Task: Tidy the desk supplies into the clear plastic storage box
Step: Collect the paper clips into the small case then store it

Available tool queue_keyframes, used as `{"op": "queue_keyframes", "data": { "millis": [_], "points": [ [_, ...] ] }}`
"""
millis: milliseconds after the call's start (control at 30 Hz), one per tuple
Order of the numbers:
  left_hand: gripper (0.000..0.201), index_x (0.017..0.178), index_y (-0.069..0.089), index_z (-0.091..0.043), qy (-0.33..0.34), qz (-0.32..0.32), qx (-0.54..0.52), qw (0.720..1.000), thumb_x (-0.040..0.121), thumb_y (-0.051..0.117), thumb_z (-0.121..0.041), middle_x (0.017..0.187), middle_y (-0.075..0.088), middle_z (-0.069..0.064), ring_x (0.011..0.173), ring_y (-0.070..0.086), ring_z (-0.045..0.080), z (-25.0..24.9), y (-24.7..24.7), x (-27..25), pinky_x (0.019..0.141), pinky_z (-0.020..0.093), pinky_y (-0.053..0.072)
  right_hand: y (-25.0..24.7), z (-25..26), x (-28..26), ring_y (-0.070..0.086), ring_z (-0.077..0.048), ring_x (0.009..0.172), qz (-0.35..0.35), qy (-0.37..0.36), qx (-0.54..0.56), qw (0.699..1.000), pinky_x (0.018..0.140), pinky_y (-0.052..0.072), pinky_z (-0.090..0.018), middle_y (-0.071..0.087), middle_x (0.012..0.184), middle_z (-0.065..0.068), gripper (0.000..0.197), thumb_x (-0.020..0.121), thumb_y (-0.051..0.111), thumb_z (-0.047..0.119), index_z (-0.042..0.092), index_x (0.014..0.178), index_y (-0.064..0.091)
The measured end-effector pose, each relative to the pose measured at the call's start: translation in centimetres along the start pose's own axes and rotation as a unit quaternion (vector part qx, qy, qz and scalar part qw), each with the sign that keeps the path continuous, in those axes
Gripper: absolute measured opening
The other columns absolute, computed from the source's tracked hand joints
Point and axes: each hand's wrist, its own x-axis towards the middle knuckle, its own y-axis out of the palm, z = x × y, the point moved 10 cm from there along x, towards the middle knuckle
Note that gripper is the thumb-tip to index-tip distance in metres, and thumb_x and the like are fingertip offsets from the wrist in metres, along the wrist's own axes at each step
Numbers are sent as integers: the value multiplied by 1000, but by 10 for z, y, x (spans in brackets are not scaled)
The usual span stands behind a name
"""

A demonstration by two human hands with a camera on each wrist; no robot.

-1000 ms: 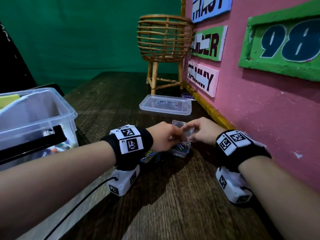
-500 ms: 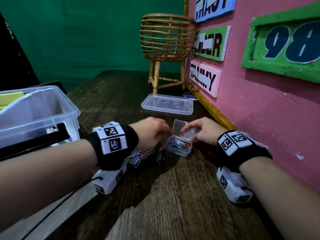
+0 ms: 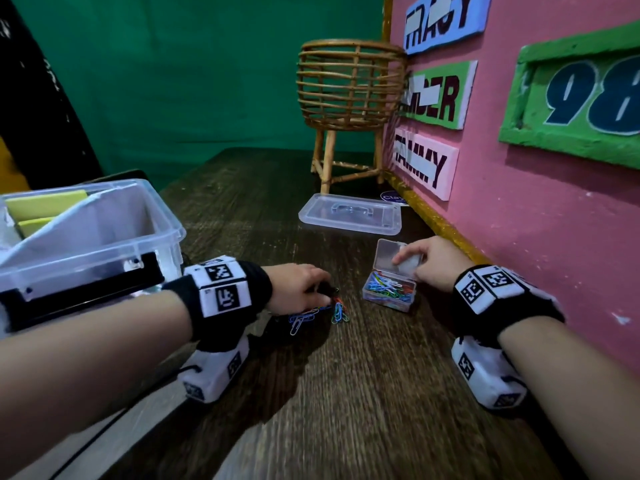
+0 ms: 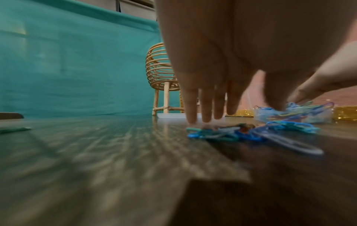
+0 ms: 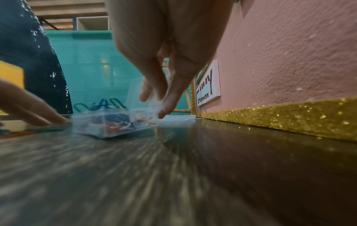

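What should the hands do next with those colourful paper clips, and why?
Probably the left hand should pinch up the loose paper clips from the table and drop them into the small clip case, whose lid the right hand holds open.

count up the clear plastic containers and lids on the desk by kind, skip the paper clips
large clear storage box: 1
flat clear lid lying loose: 1
small paper clip case, lid open: 1
total: 3

My wristbands are black with white QR-ish tags; paper clips mid-frame are blue, green, orange. Pink wall right with gold glitter trim, green backdrop upper left.
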Motion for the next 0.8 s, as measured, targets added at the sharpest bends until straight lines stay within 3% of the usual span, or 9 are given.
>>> {"op": "queue_keyframes", "data": {
  "millis": [133,200,333,400,500,567,633,733,800],
  "points": [
    [56,140,36,-30,36,54,1,998,89,53,-47,144,44,-2,127,46,19,-13,9,4,108,34,38,0,-4,0,50,-13,94,2,14,-1,1000,81,36,-21,60,108,-2,33,79,55,-7,19,92,72],
    [50,134,46,-32,81,42,-5,996,87,59,-40,138,49,-4,124,49,16,-21,7,0,106,35,40,2,-1,-1,50,-13,93,11,7,-4,1000,82,36,-20,58,103,-1,30,79,58,-5,19,92,72],
    [25,112,67,-21,132,-9,2,991,88,62,-20,118,61,-2,108,57,13,-28,-1,-10,96,22,43,3,4,-3,50,-12,91,25,-5,-11,1000,81,36,-20,57,100,0,28,80,60,-2,19,94,72],
    [21,107,69,-18,127,-46,2,991,89,59,-18,110,62,-2,103,59,14,-23,-7,-15,93,22,45,5,4,-3,51,-12,88,31,-9,-15,999,79,36,-21,58,100,0,26,80,61,1,20,93,73],
    [38,124,55,-24,96,-76,-18,992,88,59,-35,119,52,-2,113,52,13,-10,-10,-22,101,29,42,7,6,-4,50,-12,87,44,-16,-22,999,78,36,-22,56,99,1,26,79,63,2,21,94,73],
    [66,139,38,-25,51,-29,-25,998,82,60,-51,136,42,-3,126,43,12,2,3,-24,109,31,36,9,6,-3,51,-12,86,54,-17,-18,998,76,38,-22,57,99,1,28,77,65,0,21,94,73],
    [78,142,34,-25,30,18,0,999,77,64,-55,143,36,-2,132,38,15,9,15,-22,112,33,33,13,7,-3,53,-12,85,70,-17,-13,997,74,43,-23,60,101,2,34,75,65,-4,25,91,73],
    [59,133,50,-28,47,4,6,999,79,69,-42,133,47,1,122,47,17,6,10,-22,106,28,37,23,5,0,60,-19,93,93,-15,38,995,86,54,-37,63,107,-2,43,75,60,-12,29,84,72],
    [44,122,61,-28,47,-16,-22,999,79,72,-31,117,56,-1,108,55,15,5,3,-23,95,23,42,27,6,-1,61,-22,94,102,-15,71,992,84,56,-36,61,108,-5,40,77,57,-14,21,90,72]
  ]
}}
